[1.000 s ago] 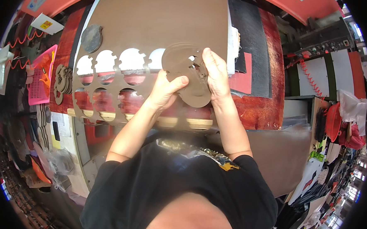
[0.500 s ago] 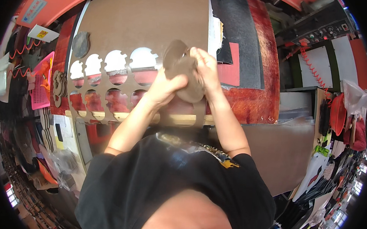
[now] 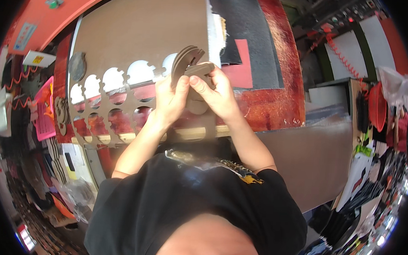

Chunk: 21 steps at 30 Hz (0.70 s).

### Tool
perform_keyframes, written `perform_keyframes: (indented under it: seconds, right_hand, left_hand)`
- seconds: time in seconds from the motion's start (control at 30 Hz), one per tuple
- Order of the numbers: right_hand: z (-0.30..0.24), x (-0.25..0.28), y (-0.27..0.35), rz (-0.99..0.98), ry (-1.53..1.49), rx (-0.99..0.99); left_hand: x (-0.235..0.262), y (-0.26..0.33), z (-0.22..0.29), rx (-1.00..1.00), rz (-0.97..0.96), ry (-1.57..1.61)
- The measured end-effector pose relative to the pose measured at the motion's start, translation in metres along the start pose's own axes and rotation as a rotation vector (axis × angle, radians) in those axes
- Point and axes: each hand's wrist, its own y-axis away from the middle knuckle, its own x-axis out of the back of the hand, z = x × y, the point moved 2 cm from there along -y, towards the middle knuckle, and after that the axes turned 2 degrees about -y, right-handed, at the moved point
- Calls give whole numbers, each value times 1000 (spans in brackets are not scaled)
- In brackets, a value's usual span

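Head view: the brown cut pieces [image 3: 182, 62] lie directly between the hands, at twelve o'clock from the meeting thumbs, neither hand nearer; the left-hand bundle's long axis runs seven to one. The left hand [image 3: 170, 98], reaching toward one o'clock, and the right hand [image 3: 219, 96], toward eleven, both have fingers clamped on them. The punched brown sheet [image 3: 127, 92] sits at nine.

The person's left hand [image 3: 171, 98] and right hand [image 3: 220, 93] grip a few brown cut pieces [image 3: 183, 66], thumbs close together. Behind them a brown sheet [image 3: 145, 23] with rows of rounded holes lies on a red table [image 3: 279, 101]. A dark block [image 3: 77, 66] rests on the sheet's left side; a pink basket [image 3: 44, 119] stands farther left.
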Motion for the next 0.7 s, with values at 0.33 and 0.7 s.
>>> perform_keyframes:
  seconds: [0.33,0.7]
  right_hand:
    - [-22,8,27,436,-514,112]
    - [-104,291,17,1109,407,891]
  left_hand:
    - [-52,6,15,249,47,250]
    - [-8,-14,-21,662,266,1001]
